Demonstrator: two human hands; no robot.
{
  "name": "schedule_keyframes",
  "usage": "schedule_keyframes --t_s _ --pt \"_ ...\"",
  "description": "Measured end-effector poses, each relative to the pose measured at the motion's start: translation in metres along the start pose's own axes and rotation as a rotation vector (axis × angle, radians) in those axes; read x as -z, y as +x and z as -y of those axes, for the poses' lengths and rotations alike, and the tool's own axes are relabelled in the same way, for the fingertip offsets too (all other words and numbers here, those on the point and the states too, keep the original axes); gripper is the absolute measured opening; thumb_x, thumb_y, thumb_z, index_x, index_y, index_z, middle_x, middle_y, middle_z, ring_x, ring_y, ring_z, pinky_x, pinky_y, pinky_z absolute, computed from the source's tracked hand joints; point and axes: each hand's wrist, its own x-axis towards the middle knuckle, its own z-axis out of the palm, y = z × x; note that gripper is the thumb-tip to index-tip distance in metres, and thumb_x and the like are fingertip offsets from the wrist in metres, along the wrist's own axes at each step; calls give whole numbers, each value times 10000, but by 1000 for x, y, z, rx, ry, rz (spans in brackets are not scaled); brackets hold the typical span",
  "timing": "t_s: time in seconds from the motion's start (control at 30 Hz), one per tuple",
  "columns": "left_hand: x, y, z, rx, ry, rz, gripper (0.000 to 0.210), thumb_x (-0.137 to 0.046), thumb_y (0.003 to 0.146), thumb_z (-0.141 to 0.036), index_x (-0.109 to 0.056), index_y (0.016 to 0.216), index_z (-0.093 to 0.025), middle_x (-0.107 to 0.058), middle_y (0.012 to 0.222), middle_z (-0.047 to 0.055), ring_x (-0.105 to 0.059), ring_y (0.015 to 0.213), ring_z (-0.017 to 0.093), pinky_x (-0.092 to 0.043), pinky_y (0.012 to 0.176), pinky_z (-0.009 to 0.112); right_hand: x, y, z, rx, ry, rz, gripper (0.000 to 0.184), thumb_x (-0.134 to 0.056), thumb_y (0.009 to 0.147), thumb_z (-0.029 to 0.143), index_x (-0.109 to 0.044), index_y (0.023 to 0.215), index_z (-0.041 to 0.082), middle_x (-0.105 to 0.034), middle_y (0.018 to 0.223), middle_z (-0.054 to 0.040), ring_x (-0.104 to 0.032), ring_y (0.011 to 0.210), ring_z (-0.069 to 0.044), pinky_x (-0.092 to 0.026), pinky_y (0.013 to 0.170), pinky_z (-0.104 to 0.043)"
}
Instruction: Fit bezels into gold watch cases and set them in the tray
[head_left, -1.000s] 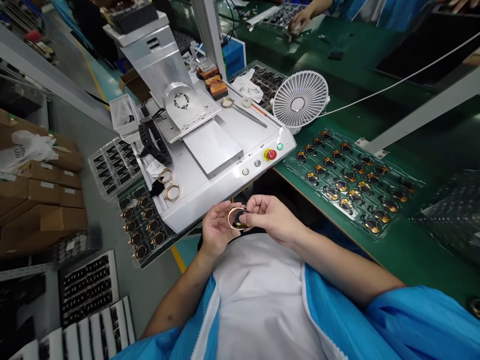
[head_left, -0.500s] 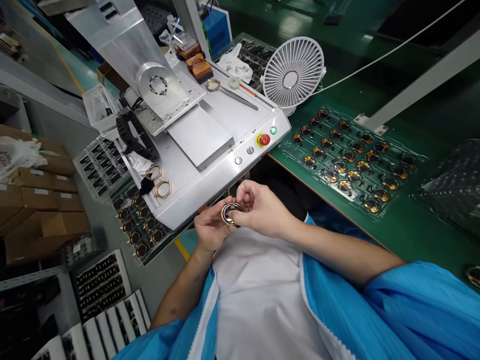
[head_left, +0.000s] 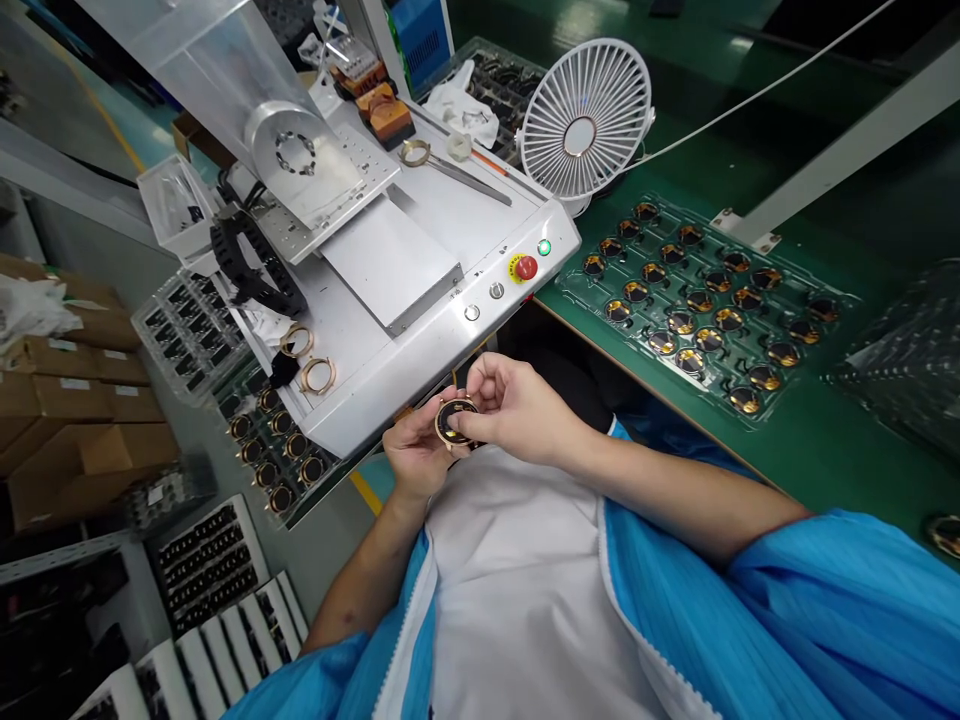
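A round watch case [head_left: 442, 425] with a gold-coloured rim and a dark inside is held in front of my chest. My left hand [head_left: 414, 445] grips it from the left and below, fingers closed around its edge. My right hand [head_left: 525, 408] is on its other side, with the thumb pressed on the dark face and the fingers curled at the rim. The thumb covers part of the face. Beyond my hands is the front edge of a white machine [head_left: 420, 350], where two gold rings [head_left: 318, 376] lie at the left corner.
A clear tray [head_left: 720, 300] of round dark-and-orange parts lies on the green table at right. A white fan [head_left: 585, 120] stands behind it. Left of the machine sits a tray of gold-rimmed cases [head_left: 281, 445]. The machine carries a red emergency button [head_left: 526, 268].
The watch case has tilted, so its dark face shows more toward me. Both hands have shifted slightly left and keep their hold. The view has moved a little.
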Motion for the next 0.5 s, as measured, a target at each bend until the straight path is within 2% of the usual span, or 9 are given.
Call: schedule_keyframes --t_s 0.1,0.2,0.37,0.5 --pt "0 -1 0 -18 1 8 605 -1033 518 -351 -813 1081 -377 -830 1083 13 -814 939 243 -690 847 351 7 3 1 -144 -35 45 459 -933 609 367 -561 808 188 -670 591 37 -625 502 -110 -474 452 -180" --pt "-1 -1 -2 -17 30 48 576 -1018 568 -321 -809 1101 -370 -818 1128 29 -810 971 251 -685 879 365 12 5 -2 -233 1 114 531 -967 566 497 -567 701 175 -680 555 -1 -612 458 -113 -493 405 -187" --pt "0 -3 1 64 85 44 528 -1004 602 -311 -819 1096 -295 -816 1133 79 -799 1018 291 -665 937 439 10 9 -14 -219 76 85 619 -991 508 551 -508 637 185 -660 504 8 -572 386 -100 -502 366 -187" --pt "-3 -2 7 89 47 -51 500 -942 716 -377 -786 1179 -274 -807 1174 89 -783 1071 275 -646 962 407 11 27 -12 -202 -8 91 604 -992 525 564 -556 672 174 -663 514 -1 -620 425 -123 -529 370 -190"
